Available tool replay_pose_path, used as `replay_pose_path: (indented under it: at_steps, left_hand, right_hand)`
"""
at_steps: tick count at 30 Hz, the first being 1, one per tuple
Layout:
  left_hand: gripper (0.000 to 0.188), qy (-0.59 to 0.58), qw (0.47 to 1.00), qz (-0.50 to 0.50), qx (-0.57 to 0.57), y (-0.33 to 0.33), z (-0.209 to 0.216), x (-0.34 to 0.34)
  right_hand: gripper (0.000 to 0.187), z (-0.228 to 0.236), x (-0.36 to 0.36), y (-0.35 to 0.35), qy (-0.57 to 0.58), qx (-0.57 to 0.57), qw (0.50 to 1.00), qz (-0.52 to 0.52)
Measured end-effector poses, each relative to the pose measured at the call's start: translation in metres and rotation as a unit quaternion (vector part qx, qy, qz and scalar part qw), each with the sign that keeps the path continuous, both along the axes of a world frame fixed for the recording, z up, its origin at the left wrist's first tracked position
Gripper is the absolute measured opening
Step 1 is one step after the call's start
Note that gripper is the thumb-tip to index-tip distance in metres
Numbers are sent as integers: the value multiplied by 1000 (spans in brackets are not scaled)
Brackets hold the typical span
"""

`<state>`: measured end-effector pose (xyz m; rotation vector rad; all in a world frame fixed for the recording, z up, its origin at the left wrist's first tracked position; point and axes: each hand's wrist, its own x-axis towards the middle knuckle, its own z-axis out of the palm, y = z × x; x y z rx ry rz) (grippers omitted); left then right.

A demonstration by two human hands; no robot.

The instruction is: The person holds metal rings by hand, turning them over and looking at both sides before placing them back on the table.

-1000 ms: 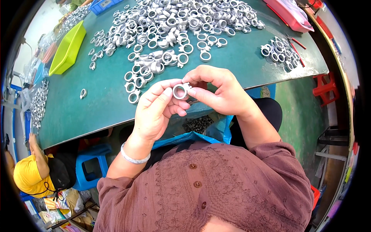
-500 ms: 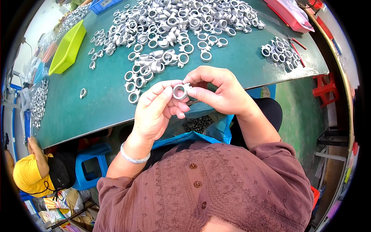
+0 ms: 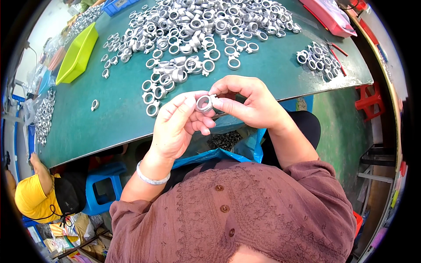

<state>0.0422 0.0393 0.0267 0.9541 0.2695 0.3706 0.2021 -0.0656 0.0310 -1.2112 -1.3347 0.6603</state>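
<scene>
Between my two hands, above the table's near edge, is a grey metal ring (image 3: 204, 103) with a small lug on its right side. My left hand (image 3: 177, 120) is closed on the ring's left side, thumb and fingers around it. My right hand (image 3: 245, 103) pinches at the lug; its fingertips partly hide that part. Beyond my hands, a large heap of similar grey rings (image 3: 193, 24) covers the far middle of the green table (image 3: 118, 118), with a looser cluster trailing toward me. One lone ring (image 3: 94, 104) lies to the left.
Red-handled pliers (image 3: 337, 59) lie beside a smaller ring pile (image 3: 318, 61) on the right. A yellow-green tray (image 3: 79, 55) and a pink bin (image 3: 329, 17) stand on the table. Below the edge, a blue bag (image 3: 252, 147) holds small dark pieces. A person in yellow (image 3: 35, 197) is at left.
The ring has tilted slightly between my fingers, and my left thumb has shifted a little. At left, the other person's arm has moved slightly. The heaps look unchanged.
</scene>
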Motion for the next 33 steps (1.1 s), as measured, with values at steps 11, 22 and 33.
replay_pose_path:
  at_steps: [11, 22, 33]
  left_hand:
    - [29, 31, 998, 10, 62, -4, 1, -1]
    - [24, 30, 999, -7, 25, -2, 3, -1]
    - [26, 36, 999, -10, 23, -3, 4, -1]
  right_hand:
    - [9, 0, 1, 0, 47, -24, 999, 6]
    - [12, 0, 2, 1, -1, -15, 1000, 0]
    - [13, -2, 3, 0, 17, -26, 999, 7]
